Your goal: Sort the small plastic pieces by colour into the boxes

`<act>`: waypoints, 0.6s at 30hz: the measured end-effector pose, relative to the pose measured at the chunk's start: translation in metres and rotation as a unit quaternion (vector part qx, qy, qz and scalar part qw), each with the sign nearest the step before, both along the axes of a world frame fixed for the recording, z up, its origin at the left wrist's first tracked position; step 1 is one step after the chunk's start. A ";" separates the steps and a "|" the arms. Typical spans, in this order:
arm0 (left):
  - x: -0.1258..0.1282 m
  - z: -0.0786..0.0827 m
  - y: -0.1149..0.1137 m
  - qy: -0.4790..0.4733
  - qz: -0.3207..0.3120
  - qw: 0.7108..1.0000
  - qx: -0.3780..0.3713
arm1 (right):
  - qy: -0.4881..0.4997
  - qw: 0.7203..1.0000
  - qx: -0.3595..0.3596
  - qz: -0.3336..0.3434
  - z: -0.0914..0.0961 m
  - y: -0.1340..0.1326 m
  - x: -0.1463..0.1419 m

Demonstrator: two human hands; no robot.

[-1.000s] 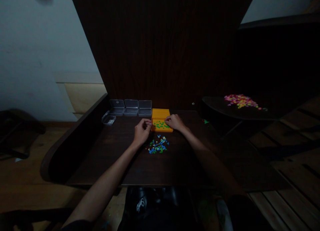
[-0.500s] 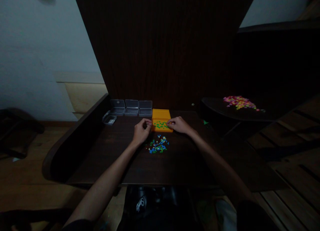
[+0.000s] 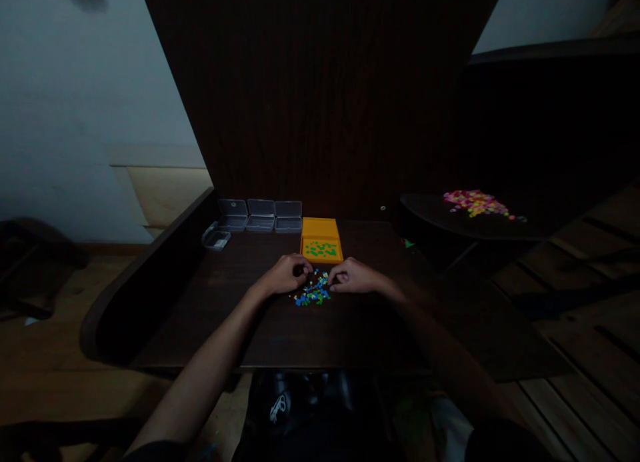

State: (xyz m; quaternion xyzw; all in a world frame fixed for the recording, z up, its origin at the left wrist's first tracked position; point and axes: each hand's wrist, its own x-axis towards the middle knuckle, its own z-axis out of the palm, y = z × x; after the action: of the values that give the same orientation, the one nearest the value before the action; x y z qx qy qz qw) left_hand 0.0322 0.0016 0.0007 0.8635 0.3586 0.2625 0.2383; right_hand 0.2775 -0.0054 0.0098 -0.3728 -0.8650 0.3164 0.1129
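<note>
A small pile of blue, green and pale pieces [image 3: 313,295] lies on the dark tabletop. At its left edge is my left hand [image 3: 287,274], fingers curled with thumb and fingertips close together. My right hand [image 3: 353,276] reaches in from the other side, its bent fingertips pinched down at the pile's right edge. Anything between either hand's fingers is too small to make out. Just beyond the hands stands an orange box [image 3: 320,227] with its lid up. Scattered green pieces [image 3: 321,250] cover its floor.
Several clear plastic boxes [image 3: 261,215] with raised lids line the back left, one smaller clear box [image 3: 216,239] before them. A raised side board [image 3: 145,275] bounds the left. Pink and yellow beads [image 3: 477,203] lie on a shelf at right; a green scrap [image 3: 407,243] sits nearby.
Both hands have come back from the orange box's sides toward me, down to the pile of pieces. The box's green pieces are now uncovered. The view has shifted slightly.
</note>
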 end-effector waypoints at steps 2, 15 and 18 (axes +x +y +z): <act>-0.001 0.001 0.000 0.023 0.000 1.000 0.009 | -0.009 1.000 0.011 0.001 0.002 -0.001 -0.001; -0.004 0.006 0.000 0.075 0.024 0.997 0.009 | -0.058 0.997 0.047 0.014 0.008 -0.004 0.002; -0.004 0.007 0.000 0.077 0.023 0.997 0.014 | -0.057 0.997 0.046 0.015 0.009 -0.003 0.006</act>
State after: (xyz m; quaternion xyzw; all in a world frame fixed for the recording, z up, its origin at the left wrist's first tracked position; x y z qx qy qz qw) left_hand 0.0281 0.0014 0.0075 0.8758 0.3922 0.2056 0.1918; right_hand 0.2836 -0.0083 0.0190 -0.3718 -0.8889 0.2565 0.0757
